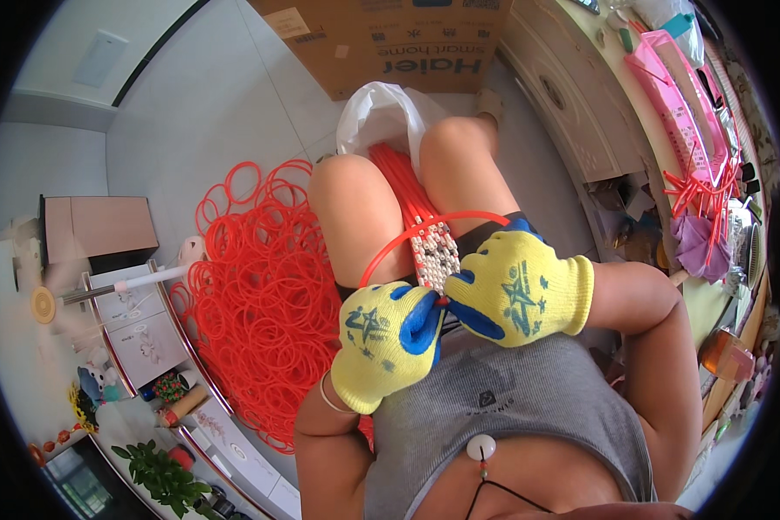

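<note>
Both hands wear yellow knit gloves with blue coated palms. My left hand [383, 342] and my right hand [520, 286] meet in front of my waist, fingers closed on a thin red tube [433, 217]. The tube arches over my lap from one hand to the other, and a short bit of red shows between the fingertips. Whether its ends are joined there is hidden by the gloves. Between my thighs lies a bundle of straight red tubes [400, 182], with many pale, metallic-looking connectors [436, 256] at the end nearest my hands.
A big heap of red tube rings [264, 286] covers the floor to my left. A white plastic bag [377, 113] sits around the bundle's far end. Beyond stands a cardboard box [407, 52]. On the right, a long cabinet [563, 104] bears a pink basket [676, 104].
</note>
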`<state>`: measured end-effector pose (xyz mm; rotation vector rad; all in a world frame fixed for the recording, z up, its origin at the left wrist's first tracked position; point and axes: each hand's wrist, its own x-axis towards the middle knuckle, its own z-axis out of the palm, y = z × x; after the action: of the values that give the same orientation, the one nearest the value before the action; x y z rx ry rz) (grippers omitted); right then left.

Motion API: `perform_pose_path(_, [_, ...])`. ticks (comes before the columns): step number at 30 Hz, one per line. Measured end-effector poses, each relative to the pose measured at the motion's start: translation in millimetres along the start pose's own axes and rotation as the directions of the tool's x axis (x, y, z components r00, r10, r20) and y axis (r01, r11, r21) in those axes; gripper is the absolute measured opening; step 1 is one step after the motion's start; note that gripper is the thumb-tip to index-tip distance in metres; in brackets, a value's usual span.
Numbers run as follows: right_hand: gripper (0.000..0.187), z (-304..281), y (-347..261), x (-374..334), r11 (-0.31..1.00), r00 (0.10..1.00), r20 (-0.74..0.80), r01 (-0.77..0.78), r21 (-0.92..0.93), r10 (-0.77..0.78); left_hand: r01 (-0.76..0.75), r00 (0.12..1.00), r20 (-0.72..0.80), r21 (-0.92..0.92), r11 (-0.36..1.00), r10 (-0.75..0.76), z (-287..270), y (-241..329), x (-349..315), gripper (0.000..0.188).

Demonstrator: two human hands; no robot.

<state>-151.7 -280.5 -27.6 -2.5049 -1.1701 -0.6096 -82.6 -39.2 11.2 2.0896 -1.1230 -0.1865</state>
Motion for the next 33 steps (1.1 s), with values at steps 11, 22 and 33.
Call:
perform_pose_path(11, [0.043,-13,30,20,0.805,0.957,0.22,-0.28,0.522,0.19,0.022,0.998,0.06,-0.146,0.989,-0.014,-17,-13,1,0.018])
perform_pose_path(22, [0.04,26,25,-8,0.944,0.978,-0.174,0.165,0.287,-0.118,-0.115,0.991,0.058,-0.04,0.993,0.117,-11,-12,0,0.02])
perform_pose_path(33, [0.064,-21,45,60,0.868,0.987,0.033,-0.151,0.472,0.154,0.152,0.983,-0.129,0.156,0.976,-0.133,-44,4,-9,0.019])
